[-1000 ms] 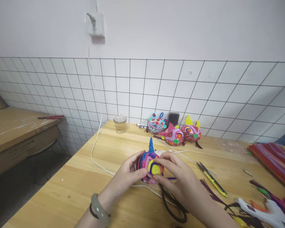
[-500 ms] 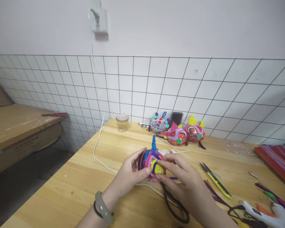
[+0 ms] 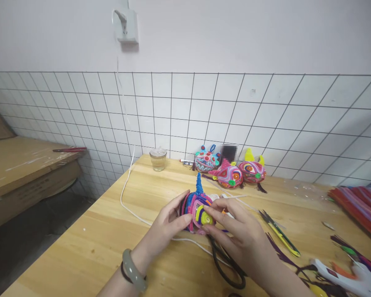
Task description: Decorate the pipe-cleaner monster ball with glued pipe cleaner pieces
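A round figure point(image 3: 190, 206) covered in pink, blue and black pipe cleaners, with a blue horn point(image 3: 199, 184) on top, is held just over the table. My left hand point(image 3: 170, 218) cups its left side, the thumb across its front. Between the thumb and fingers of my right hand point(image 3: 239, 225) is a yellow pipe-cleaner coil point(image 3: 206, 218), pressed against the figure's right front. A purple strip edges the coil on its left. My right fingers hide part of the figure's right side.
Behind stand finished-looking figures point(image 3: 230, 175) and a glass of pale liquid point(image 3: 158, 161). To the right lie a yellow-and-black pointed tool point(image 3: 280, 234), a white glue gun point(image 3: 336, 274) and striped pipe cleaners point(image 3: 358, 206). A black cable point(image 3: 218, 260) loops below my right hand.
The view has shifted slightly. The yellow coil is tilted a little differently against the figure; both hands keep their hold.
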Motion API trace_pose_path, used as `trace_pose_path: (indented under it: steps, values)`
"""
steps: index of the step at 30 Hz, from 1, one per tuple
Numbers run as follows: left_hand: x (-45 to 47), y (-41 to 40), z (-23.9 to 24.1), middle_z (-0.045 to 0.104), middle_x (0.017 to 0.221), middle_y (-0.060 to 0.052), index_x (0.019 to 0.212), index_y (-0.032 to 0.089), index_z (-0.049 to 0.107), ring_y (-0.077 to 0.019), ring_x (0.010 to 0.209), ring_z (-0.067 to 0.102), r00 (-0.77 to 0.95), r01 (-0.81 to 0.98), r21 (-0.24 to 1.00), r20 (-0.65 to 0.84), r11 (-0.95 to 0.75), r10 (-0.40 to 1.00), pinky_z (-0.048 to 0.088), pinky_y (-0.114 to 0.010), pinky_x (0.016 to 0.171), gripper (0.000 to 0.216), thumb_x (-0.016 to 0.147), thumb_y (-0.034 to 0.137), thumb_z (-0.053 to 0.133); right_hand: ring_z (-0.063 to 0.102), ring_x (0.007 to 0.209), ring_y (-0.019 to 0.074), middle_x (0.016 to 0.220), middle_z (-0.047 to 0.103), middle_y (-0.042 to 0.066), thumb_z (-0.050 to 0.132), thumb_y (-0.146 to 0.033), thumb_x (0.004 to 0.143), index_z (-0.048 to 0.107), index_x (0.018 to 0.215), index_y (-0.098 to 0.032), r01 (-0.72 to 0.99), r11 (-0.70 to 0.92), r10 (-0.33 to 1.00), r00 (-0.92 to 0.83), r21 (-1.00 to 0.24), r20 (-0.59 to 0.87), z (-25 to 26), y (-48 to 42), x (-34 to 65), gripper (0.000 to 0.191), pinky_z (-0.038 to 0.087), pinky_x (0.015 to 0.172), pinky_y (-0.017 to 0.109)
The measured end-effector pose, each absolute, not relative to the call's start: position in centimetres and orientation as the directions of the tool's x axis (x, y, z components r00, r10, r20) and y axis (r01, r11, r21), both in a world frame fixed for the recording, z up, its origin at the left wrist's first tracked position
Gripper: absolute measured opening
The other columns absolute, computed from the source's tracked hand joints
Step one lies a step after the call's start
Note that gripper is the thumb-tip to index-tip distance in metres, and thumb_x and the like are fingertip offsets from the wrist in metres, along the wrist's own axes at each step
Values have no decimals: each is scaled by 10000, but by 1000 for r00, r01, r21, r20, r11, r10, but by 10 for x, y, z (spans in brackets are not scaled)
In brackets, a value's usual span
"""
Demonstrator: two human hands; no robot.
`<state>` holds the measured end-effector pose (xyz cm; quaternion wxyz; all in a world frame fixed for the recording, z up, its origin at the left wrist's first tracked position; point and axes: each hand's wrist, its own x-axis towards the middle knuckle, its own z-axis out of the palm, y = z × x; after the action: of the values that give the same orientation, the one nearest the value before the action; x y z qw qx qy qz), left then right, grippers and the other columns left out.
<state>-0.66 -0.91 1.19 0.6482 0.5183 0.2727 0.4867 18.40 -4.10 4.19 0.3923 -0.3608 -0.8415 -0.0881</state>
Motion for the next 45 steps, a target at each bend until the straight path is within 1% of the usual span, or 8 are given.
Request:
trace_pose_path:
  steps: [7, 15, 24, 27, 30, 34, 40, 45]
  values:
    - [-5, -10, 9, 485, 1371, -143, 1317, 165, 457, -313, 1254, 435, 413, -390, 920, 138, 37, 900, 392, -429, 1016, 682, 701, 275, 728, 568, 837, 184, 942, 596, 91, 548, -200, 886, 592, 1094, -196, 686, 718, 542, -441, -120, 715, 40, -41, 184, 212, 491, 688, 331]
    - [-3, -10, 10, 475, 1371, -159, 1307, 159, 460, -332, 1240, 446, 372, -387, 921, 118, 38, 921, 382, -448, 1027, 731, 654, 288, 761, 577, 840, 184, 939, 598, 88, 540, -191, 884, 590, 1119, -208, 686, 719, 537, -448, -110, 715, 36, -39, 183, 240, 496, 699, 325]
    - [-1, -9, 4, 493, 1346, -176, 1304, 134, 441, -324, 1214, 474, 332, -392, 920, 161, -19, 929, 420, -438, 991, 724, 666, 288, 746, 559, 878, 210, 985, 589, 111, 539, -185, 884, 581, 1148, -201, 704, 705, 556, -468, -91, 686, 31, -38, 184, 267, 486, 720, 370]
    - [-1, -7, 4, 496, 1344, -177, 1297, 129, 445, -314, 1217, 473, 326, -380, 924, 172, -37, 930, 413, -419, 1000, 707, 671, 273, 741, 552, 868, 213, 976, 590, 107, 552, -180, 876, 585, 1155, -203, 701, 704, 560, -446, -117, 698, 30, -37, 182, 282, 477, 722, 379]
    - [0, -6, 3, 486, 1352, -181, 1293, 127, 445, -319, 1224, 465, 335, -376, 926, 172, -36, 926, 403, -427, 1009, 707, 670, 282, 740, 548, 863, 206, 952, 583, 96, 565, -164, 862, 607, 1146, -205, 651, 718, 596, -393, -246, 700, 29, -35, 181, 290, 481, 717, 364]
    - [0, -5, 1, 496, 1340, -183, 1270, 125, 461, -315, 1231, 459, 312, -370, 927, 191, -67, 931, 394, -416, 1019, 698, 654, 280, 752, 560, 892, 191, 936, 580, 73, 598, -157, 829, 660, 1091, -225, 492, 699, 699, -314, -519, 643, 32, -32, 182, 278, 492, 754, 324]
    - [-1, -5, -1, 472, 1370, -160, 1291, 158, 451, -301, 1235, 461, 351, -356, 931, 210, -78, 913, 407, -391, 1010, 682, 679, 255, 735, 584, 906, 191, 933, 621, 65, 584, -242, 843, 715, 924, -223, 302, 482, 874, -231, -823, 428, 43, -31, 187, 155, 473, 808, 328]
    - [-2, -6, -5, 460, 1383, -140, 1323, 188, 424, -288, 1247, 452, 393, -266, 955, 229, -128, 891, 393, -382, 1026, 680, 710, 230, 716, 583, 740, 164, 786, 606, 32, 662, -366, 763, 659, 764, -177, 74, 243, 956, -186, -967, 226, 42, -28, 187, 189, 490, 678, 297]
